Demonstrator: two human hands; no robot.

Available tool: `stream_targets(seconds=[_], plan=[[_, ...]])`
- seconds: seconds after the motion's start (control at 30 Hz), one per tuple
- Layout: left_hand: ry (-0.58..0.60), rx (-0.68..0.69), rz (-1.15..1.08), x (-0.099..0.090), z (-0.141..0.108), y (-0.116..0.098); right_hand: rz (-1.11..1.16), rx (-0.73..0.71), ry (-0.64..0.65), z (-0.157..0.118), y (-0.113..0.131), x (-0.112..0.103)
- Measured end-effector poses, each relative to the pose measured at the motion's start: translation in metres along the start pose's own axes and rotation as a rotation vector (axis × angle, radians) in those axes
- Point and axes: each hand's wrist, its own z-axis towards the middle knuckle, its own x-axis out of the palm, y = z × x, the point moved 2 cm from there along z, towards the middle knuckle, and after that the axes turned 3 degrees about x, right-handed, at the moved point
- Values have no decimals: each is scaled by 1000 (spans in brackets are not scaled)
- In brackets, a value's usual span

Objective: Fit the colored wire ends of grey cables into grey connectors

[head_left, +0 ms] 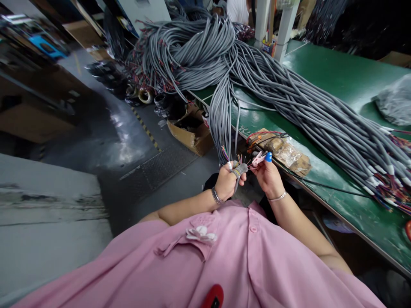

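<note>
My left hand (225, 183) is closed around the end of a grey cable, whose thin coloured wires (224, 150) fan out past the fingers. A grey and yellow cover (239, 170) wraps its thumb. Just to the right, my right hand (268, 177) pinches a small pink clip-like tool (258, 158) close to the wire ends. Whether the tool touches a wire is too small to tell. A blue cap (269, 157) covers a fingertip of this hand. Behind the left hand, a bunch of grey cables (221, 115) hangs over the bench edge.
A green bench (340, 70) carries a large heap of grey cables (192, 51) and a long cable bundle (314, 107). A tape-wrapped wooden block (285, 152) lies near its edge. On the floor stands an open cardboard box (192, 132). A person in white (237, 10) is behind the heap.
</note>
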Motion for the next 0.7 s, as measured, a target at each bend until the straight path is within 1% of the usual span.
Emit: stream_targets(seconds=[0.17, 0.27, 0.4, 0.53, 0.7], plan=[[9, 11, 25, 0, 3, 6, 73, -6, -35, 1, 2, 3], [3, 15, 29, 0, 3, 7, 75, 15, -3, 0, 0, 2], [-14, 12, 36, -2, -1, 3, 57, 97, 39, -2, -2, -4], [-52, 98, 87, -6, -3, -6, 40, 156, 100, -3, -1, -6], [-62, 221, 211, -9, 0, -14, 26, 125, 103, -5, 6, -2]])
